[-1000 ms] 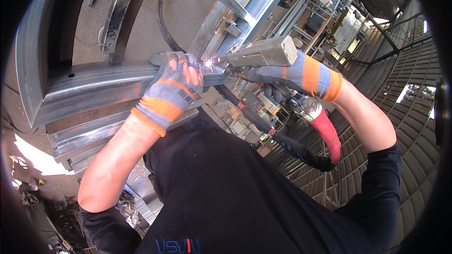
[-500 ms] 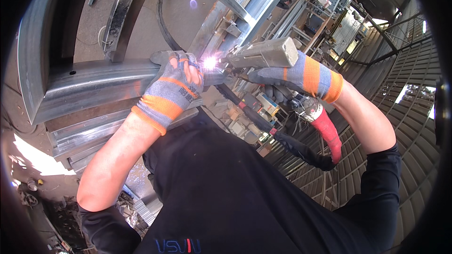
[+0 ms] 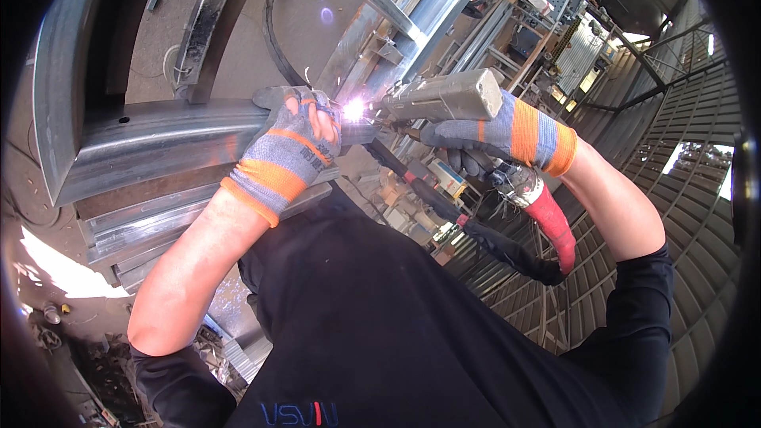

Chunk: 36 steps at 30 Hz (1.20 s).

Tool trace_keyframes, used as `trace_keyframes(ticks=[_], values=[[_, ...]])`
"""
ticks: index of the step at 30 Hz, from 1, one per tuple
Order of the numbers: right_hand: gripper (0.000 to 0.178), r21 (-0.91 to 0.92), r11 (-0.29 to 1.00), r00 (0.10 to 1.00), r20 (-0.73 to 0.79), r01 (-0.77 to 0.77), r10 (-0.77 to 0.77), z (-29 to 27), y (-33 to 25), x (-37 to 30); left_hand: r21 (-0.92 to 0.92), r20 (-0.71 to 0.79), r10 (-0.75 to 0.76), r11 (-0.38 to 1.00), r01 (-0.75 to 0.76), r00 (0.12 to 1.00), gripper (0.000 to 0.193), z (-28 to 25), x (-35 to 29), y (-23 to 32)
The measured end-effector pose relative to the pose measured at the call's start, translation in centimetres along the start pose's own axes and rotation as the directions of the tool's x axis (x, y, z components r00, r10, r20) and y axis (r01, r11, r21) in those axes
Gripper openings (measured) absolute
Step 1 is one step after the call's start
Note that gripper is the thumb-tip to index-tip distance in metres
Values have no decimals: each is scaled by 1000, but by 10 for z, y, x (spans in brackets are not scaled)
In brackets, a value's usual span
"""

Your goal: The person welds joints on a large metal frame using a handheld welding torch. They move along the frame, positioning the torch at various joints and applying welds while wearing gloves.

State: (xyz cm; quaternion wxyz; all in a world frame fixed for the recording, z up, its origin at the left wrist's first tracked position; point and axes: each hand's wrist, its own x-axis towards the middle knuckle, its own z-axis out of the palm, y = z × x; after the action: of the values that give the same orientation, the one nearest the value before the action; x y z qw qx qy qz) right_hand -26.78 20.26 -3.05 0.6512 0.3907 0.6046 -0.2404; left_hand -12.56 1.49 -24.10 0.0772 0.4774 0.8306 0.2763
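My left hand (image 3: 300, 131), in a grey and orange glove with bare fingertips showing, is closed over the end of a steel tube (image 3: 174, 135). Close beside its fingers glows a bright white-violet welding arc (image 3: 353, 109), whose glare hides the joint. My right hand (image 3: 476, 139), gloved alike, is wrapped around a welding torch (image 3: 515, 181) with a red sleeve (image 3: 552, 226) on its cable. Above that hand, a grey blocky piece (image 3: 444, 96) points at the arc; how it joins the torch is hidden.
A steel frame corner (image 3: 59, 111) stands at the left. Long steel beams (image 3: 412, 24) run away at the top. A black cable (image 3: 507, 250) hangs below the torch. A dark metal bar (image 3: 202, 32) lies on the floor, and a cluttered rack (image 3: 523, 40) stands at the far right.
Small sparks now fly up from the arc. My right hand and the torch have shifted very slightly; my left hand stays on the tube.
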Motion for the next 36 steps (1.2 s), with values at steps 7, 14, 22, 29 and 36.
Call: trace_keyframes(ticks=[7, 14, 22, 29, 36], values=[[47, -37, 999, 999, -1, 40, -40, 0, 3, 0, 31, -35, 11, 999, -10, 999, 14, 1, 0, -1], [49, 24, 998, 998, 16, -57, 57, -1, 3, -5, 29, -50, 25, 999, -24, 998, 12, 3, 0, -2], [52, -31, 999, 1000, -7, -16, 16, 1, 3, -10, 31, 12, 29, 999, -30, 999, 11, 1, 0, -1], [53, -4, 998, 998, 5, -63, 63, -2, 8, -12, 6, -1, 25, 1000, -25, 1000, 11, 2, 0, -2], [50, -39, 996, 997, -20, -76, 75, -2, 6, -20, -3, -51, 4, 1000, -4, 999, 11, 7, 0, 0]])
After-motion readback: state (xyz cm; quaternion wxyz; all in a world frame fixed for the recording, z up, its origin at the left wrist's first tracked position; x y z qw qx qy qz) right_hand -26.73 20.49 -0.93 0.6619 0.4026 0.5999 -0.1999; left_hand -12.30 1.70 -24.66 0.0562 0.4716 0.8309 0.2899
